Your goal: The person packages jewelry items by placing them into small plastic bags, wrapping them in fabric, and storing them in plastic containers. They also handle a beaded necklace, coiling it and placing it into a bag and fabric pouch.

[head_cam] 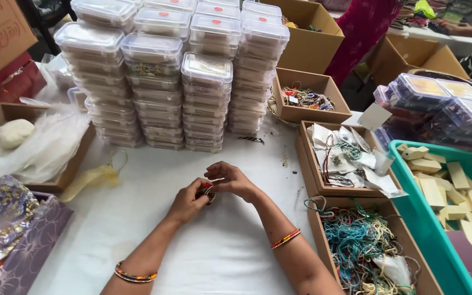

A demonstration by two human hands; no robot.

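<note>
My left hand (188, 201) and my right hand (230, 180) meet over the white table (154, 186), both closed on a small dark red beaded ornament (206, 191) held between the fingertips. Most of the ornament is hidden by my fingers. Each wrist wears a thin multicoloured bangle. A short pale strip shows at my right fingertips.
Stacks of clear lidded plastic boxes (154, 82) stand behind my hands. Cardboard boxes to the right hold coloured threads (356, 240), packets (345, 158) and beads (307, 98). A teal tray (411, 180) holds beige blocks. At left sit a box with plastic wrap (34, 142) and a purple box (23, 246).
</note>
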